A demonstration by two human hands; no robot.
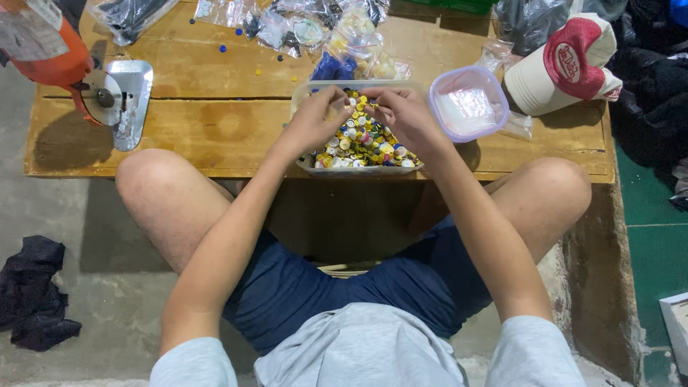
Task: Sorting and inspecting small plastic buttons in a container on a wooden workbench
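Note:
A clear plastic tub full of small coloured buttons, mostly yellow, white and blue, stands at the near edge of a low wooden table. Both hands hover over it. My left hand and my right hand meet above the tub's far side, fingertips pinched together around something tiny that I cannot make out. My bare knees flank the table's front edge.
A clear lid with a purple rim lies right of the tub. A red and cream cap sits at the right end. Plastic bags of buttons crowd the back. An orange electric cutter stands left. Dark cloth lies on the floor.

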